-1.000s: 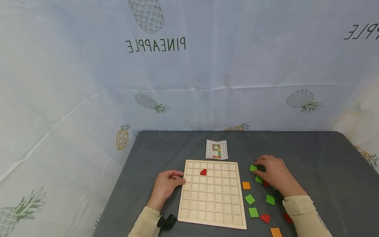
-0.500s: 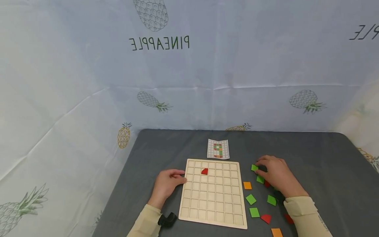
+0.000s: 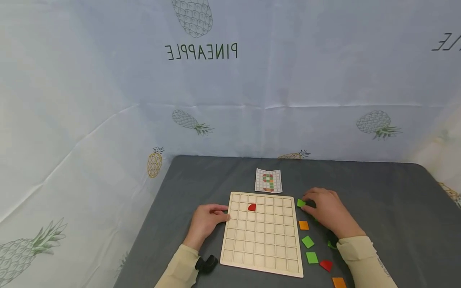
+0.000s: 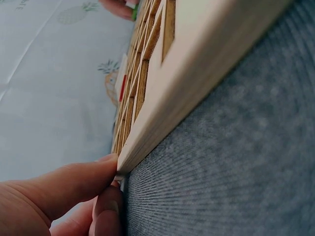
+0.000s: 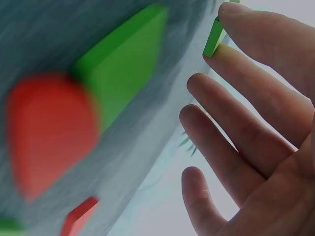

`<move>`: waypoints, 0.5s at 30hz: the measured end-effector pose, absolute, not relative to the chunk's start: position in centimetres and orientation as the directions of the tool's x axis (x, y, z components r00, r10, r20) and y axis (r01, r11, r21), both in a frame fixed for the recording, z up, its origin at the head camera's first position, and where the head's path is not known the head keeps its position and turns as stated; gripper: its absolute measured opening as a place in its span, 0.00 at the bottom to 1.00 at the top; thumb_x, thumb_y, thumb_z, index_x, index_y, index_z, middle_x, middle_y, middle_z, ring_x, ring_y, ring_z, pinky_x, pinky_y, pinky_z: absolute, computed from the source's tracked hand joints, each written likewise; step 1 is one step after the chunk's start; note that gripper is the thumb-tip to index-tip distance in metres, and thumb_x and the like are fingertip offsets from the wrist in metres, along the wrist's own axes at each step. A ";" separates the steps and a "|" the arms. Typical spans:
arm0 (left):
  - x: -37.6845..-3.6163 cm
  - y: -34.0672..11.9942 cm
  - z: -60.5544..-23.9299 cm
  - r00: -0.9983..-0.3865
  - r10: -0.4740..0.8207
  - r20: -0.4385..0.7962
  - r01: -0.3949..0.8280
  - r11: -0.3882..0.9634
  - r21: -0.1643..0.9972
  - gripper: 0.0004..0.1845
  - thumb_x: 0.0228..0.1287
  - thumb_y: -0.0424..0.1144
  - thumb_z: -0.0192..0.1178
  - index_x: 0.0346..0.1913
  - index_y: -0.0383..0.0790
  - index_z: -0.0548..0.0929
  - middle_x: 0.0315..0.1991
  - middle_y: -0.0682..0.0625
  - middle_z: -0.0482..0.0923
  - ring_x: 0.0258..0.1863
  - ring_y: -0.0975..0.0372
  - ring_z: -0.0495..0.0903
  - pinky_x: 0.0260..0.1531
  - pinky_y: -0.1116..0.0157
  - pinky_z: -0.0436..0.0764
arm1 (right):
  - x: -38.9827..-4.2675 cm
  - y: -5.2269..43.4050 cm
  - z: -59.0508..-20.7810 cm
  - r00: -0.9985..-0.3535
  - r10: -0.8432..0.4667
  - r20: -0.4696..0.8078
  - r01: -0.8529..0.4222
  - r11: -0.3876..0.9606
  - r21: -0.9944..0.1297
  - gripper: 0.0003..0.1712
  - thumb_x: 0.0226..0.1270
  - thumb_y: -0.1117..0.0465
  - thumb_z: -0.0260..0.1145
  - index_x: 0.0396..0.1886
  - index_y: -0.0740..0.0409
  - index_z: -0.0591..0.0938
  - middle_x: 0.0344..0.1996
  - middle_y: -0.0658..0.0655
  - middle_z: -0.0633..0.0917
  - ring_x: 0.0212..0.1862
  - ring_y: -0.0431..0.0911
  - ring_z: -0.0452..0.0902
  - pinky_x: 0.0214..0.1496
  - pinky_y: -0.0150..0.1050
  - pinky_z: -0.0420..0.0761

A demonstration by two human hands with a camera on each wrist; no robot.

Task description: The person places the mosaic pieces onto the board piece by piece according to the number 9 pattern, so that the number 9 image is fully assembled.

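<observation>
Thumb and index finger of my right hand (image 3: pixel 325 208) pinch a green square tile (image 5: pixel 215 37), just off the board's right edge in the head view. The other right fingers are spread loosely. My left hand (image 3: pixel 206 223) grips the left edge of a pale wooden grid board (image 3: pixel 262 240), thumb on top and fingers at the side. One red quarter-round tile (image 3: pixel 252 207) sits in a cell near the board's top. In the right wrist view, another green square tile (image 5: pixel 125 69) and a red rounded tile (image 5: pixel 54 132) lie below the hand, blurred.
Right of the board lie an orange square tile (image 3: pixel 303 225), green square tiles (image 3: pixel 312 258), a red quarter-round tile (image 3: pixel 326 265) and another orange tile (image 3: pixel 339 283). A printed card (image 3: pixel 268 181) with a coloured grid figure lies behind the board on the grey table (image 3: pixel 212 172).
My right hand has moved left toward the board with the green tile in its fingers. The left hand keeps its grip on the board's edge; the head view has shifted slightly.
</observation>
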State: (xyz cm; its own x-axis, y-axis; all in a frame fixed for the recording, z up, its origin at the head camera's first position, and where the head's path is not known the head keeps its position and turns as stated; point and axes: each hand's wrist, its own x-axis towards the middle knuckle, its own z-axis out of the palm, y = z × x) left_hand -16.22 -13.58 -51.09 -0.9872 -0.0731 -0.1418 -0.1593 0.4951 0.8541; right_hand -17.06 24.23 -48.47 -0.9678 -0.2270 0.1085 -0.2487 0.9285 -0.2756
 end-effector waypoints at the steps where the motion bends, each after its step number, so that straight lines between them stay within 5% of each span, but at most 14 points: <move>1: -16.2 -13.6 -51.1 -0.987 -0.073 -0.144 -0.161 0.491 0.856 0.15 0.55 0.37 0.83 0.47 0.41 0.95 0.33 0.50 0.91 0.32 0.64 0.85 0.37 0.62 0.83 | -17.2 23.8 -48.3 -0.965 -0.236 0.111 -0.258 0.926 -0.276 0.12 0.63 0.58 0.82 0.45 0.56 0.94 0.52 0.62 0.90 0.59 0.65 0.85 0.66 0.73 0.73; 15: -16.3 -13.8 -51.0 -0.987 -0.066 -0.147 -0.161 0.489 0.858 0.15 0.56 0.37 0.83 0.47 0.42 0.95 0.33 0.50 0.91 0.31 0.64 0.83 0.37 0.62 0.82 | -18.0 17.3 -47.1 -0.933 -0.337 0.125 -0.358 0.849 -0.389 0.08 0.68 0.61 0.78 0.45 0.54 0.93 0.49 0.55 0.91 0.60 0.59 0.84 0.71 0.69 0.70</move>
State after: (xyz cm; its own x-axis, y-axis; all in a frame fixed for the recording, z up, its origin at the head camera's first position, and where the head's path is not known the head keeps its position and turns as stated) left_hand -16.35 -13.81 -50.99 -0.9869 -0.0664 -0.1470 -0.1606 0.4885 0.8576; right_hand -17.96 17.33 -47.14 -0.9332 -0.3367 0.1251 -0.3584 0.8488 -0.3887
